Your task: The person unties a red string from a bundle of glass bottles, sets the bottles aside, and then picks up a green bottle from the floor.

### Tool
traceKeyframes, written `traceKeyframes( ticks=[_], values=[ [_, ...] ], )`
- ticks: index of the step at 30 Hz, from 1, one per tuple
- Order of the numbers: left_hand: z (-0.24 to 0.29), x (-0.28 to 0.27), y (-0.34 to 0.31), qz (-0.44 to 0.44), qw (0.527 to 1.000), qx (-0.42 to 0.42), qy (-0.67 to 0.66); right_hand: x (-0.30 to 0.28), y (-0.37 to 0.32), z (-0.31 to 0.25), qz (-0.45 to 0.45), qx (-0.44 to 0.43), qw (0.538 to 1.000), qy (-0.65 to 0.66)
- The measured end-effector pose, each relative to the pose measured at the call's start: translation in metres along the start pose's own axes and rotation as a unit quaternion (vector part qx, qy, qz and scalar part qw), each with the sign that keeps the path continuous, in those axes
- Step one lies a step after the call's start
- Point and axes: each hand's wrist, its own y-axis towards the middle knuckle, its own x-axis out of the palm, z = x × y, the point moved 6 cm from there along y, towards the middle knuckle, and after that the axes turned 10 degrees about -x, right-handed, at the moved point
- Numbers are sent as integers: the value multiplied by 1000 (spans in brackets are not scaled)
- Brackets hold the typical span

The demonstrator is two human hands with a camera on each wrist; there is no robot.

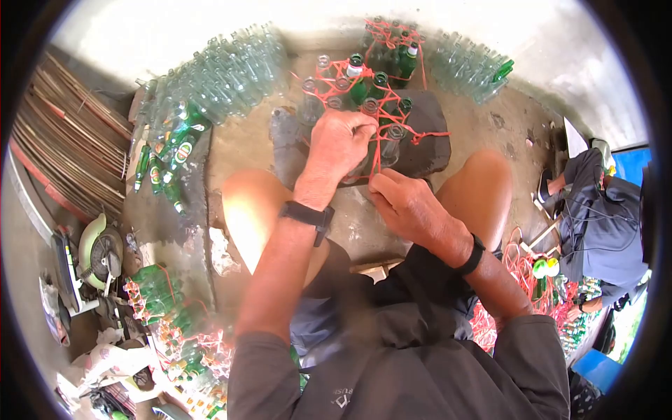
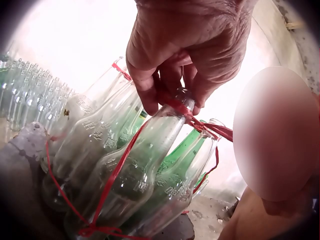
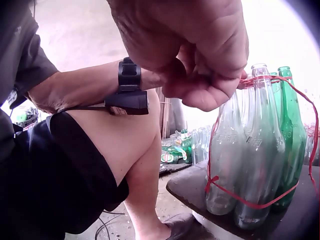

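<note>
Bottles (image 3: 261, 137), L hand (image 1: 338, 143) gripping one, R hand (image 1: 409, 206) pinching red twine (image 1: 379, 154), slab (image 1: 432, 150) w/ room to R edge

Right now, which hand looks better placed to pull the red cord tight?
Probably the right hand: it pinches the red cord nearer the body, while the left hand grips a clear bottle by its neck, better suited to steadying.

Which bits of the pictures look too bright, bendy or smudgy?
Head view: edges curve into black corners, glare on the wall and left leg; left wrist view: a smooth blurred oval at right; right wrist view: white glare behind the bottles.
</note>
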Motion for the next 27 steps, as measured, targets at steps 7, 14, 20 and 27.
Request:
traceKeyframes(
  ticks=[7, 14, 20, 27],
  values=[
    [-6, 3, -1, 29, 999, 9, 27, -32, -14, -19, -8, 1, 999, -36],
    [17, -1, -9, 46, 988, 72, 129, -169, -17, -60, 146, -27, 986, -71],
    [69, -20, -26, 89, 968, 121, 202, -259, -49, -102, 207, -80, 954, -203],
    [149, -114, -71, 199, 952, 217, -78, -249, -22, -99, 257, -219, 941, -22]
  ],
)
